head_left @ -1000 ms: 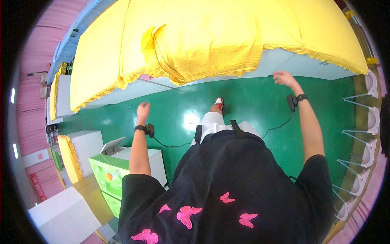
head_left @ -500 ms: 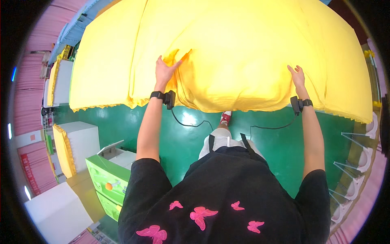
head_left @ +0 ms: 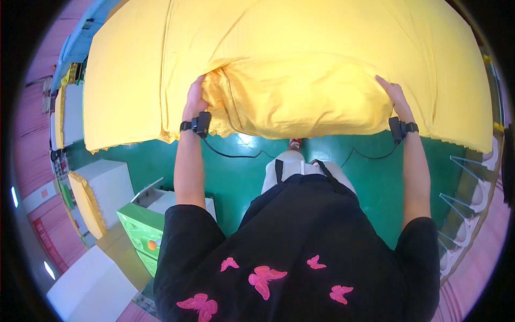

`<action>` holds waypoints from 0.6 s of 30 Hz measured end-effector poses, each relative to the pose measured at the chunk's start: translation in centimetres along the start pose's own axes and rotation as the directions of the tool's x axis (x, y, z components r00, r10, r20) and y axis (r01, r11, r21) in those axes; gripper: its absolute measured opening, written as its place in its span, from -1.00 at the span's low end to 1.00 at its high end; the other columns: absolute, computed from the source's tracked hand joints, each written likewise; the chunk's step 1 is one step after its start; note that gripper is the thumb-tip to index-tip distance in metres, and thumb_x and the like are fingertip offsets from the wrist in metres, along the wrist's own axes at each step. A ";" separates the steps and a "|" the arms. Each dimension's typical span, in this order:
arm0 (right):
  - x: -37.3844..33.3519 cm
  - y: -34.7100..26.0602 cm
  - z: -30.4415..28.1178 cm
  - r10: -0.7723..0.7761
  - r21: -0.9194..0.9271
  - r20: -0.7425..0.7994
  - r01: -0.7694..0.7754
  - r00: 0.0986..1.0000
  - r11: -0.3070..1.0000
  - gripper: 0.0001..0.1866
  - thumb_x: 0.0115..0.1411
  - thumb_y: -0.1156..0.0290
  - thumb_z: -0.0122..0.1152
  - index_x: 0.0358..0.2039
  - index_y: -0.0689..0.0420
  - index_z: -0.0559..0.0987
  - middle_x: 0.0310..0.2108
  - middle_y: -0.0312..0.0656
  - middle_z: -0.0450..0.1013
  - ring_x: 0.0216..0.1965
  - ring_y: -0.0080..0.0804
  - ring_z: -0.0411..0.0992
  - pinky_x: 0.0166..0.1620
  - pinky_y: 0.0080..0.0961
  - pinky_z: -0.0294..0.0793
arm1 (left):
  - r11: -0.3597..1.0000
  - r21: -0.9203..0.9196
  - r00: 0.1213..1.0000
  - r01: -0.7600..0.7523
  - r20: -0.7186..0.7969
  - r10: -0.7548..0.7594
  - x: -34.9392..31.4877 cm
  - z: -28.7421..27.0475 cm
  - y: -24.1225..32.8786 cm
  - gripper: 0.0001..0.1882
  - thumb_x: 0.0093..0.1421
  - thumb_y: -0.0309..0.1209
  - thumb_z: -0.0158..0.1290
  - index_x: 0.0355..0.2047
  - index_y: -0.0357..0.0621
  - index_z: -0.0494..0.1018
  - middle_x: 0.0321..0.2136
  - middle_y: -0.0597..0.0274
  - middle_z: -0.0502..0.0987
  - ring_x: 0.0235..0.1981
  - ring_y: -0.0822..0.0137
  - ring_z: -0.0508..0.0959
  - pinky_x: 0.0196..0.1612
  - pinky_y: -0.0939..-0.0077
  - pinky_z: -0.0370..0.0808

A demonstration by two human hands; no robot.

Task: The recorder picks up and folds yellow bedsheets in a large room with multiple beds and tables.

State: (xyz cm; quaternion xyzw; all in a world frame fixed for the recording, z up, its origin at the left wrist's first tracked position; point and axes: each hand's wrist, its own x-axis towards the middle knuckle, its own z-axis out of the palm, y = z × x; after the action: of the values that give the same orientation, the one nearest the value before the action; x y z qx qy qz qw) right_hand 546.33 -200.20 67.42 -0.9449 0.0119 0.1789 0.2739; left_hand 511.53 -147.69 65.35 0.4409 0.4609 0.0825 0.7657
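A large yellow cloth (head_left: 300,32) covers a wide surface in front of me, its ruffled edge hanging toward me. Between my hands the cloth bulges into a rounded, wrinkled bundle (head_left: 311,99), with deep folds at its left end. My left hand (head_left: 195,97) grips the cloth at that left end, its fingertips partly hidden by the folds. On the right end of the bundle my right hand (head_left: 396,95) closes round the cloth, one finger showing along its top. What lies beneath the cloth is hidden. A black device is strapped to each wrist, with a cable.
To my left stand a green drawer unit (head_left: 140,228) with an orange knob, white boxes (head_left: 88,282) and a white cabinet with a yellow padded top (head_left: 86,204). White chairs (head_left: 480,196) line the right side. The floor (head_left: 230,177) is shiny green.
My left hand has moved left and closed on the cloth; my right hand has closed on it too. The cloth between them now bunches up with a clear upper fold.
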 end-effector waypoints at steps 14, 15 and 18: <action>-5.9 -4.9 -1.2 -0.396 0.848 0.355 -0.113 0.847 0.517 -0.07 0.19 0.49 0.24 0.44 -0.01 -0.11 0.28 -0.15 0.18 0.21 -0.33 0.28 0.20 -0.39 0.36 | 0.950 -0.305 0.965 -0.060 0.226 0.134 -2.2 -7.4 8.5 -0.50 0.26 -0.25 -0.15 0.09 -0.37 0.34 0.09 -0.08 0.46 0.12 -0.01 0.44 0.25 0.11 0.28; -6.2 -4.3 -0.8 -0.418 0.871 0.343 -0.118 0.841 0.476 -0.08 0.19 0.51 0.21 0.44 -0.02 -0.10 0.29 -0.16 0.17 0.23 -0.33 0.26 0.22 -0.38 0.33 | 0.945 -0.313 0.975 -0.096 0.164 0.153 -2.0 -7.4 9.1 -0.48 0.24 -0.26 -0.15 0.11 -0.38 0.32 0.11 -0.10 0.43 0.14 -0.02 0.42 0.27 0.09 0.26; -6.7 -2.3 -0.2 -0.441 0.898 0.334 -0.138 0.833 0.418 -0.09 0.18 0.53 0.19 0.44 -0.05 -0.09 0.32 -0.17 0.14 0.27 -0.32 0.22 0.25 -0.37 0.29 | 0.938 -0.292 0.966 -0.184 0.120 0.227 -2.1 -7.9 9.3 -0.47 0.24 -0.27 -0.18 0.13 -0.40 0.30 0.12 -0.11 0.42 0.16 -0.03 0.41 0.28 0.07 0.25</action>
State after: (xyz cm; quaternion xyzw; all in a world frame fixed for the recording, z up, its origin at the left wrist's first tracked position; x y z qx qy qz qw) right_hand 540.42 -198.83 71.10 -0.5597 -0.0602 0.3681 0.7400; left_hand 506.80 -138.48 72.23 0.3796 0.3364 0.1926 0.8400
